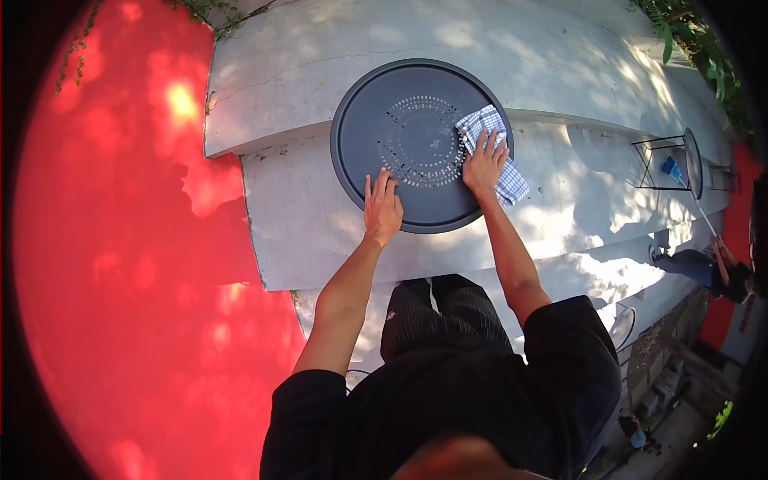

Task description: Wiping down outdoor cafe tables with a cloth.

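Observation:
A round dark grey table top with a raised rim lies before me, its middle patterned with rings of small pale and dark marks. My right hand holds a blue-and-white checked cloth pressed to the right side of the top, fingers spread over it. Part of the cloth hangs past the rim. On the near left edge rests my left hand, fingers apart, holding no loose thing. Whatever supports the top is hidden beneath it.
Wide pale concrete steps surround the table top. A red wall rises at left. Far right, a person grips a long pole near a black-framed round table. Plants overhang the upper right.

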Tool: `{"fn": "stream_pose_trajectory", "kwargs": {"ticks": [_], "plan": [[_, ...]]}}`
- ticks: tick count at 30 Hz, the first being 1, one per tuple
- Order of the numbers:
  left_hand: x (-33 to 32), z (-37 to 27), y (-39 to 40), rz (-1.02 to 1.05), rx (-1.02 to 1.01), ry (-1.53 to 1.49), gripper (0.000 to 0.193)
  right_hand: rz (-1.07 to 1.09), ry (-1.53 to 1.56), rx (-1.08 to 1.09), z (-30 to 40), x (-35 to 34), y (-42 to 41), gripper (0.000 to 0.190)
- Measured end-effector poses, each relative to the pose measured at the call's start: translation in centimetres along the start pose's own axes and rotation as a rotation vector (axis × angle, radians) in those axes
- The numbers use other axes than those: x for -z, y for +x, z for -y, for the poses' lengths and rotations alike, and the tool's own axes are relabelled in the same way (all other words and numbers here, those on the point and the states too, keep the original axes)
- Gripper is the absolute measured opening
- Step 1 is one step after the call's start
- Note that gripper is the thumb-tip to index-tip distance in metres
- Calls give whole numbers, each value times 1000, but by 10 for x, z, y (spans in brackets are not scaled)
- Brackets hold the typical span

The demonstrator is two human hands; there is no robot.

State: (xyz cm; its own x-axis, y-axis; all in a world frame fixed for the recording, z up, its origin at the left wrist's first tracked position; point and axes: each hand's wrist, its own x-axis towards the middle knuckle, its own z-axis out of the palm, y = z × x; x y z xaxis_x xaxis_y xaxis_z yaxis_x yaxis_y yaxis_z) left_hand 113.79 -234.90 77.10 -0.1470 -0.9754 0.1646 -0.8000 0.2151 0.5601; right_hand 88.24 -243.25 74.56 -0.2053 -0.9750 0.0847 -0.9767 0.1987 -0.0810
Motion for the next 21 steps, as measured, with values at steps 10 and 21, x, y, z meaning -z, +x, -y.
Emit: {"fn": "stream_pose_trajectory", "kwargs": {"ticks": [10,21], "plan": [[-5,-7,-7,-47,-19,12,24,90,39,296,103,-23,139,75],[-11,-14,-18,-62,-16,23,23,29,100,702,142,-2,105,78]]}}
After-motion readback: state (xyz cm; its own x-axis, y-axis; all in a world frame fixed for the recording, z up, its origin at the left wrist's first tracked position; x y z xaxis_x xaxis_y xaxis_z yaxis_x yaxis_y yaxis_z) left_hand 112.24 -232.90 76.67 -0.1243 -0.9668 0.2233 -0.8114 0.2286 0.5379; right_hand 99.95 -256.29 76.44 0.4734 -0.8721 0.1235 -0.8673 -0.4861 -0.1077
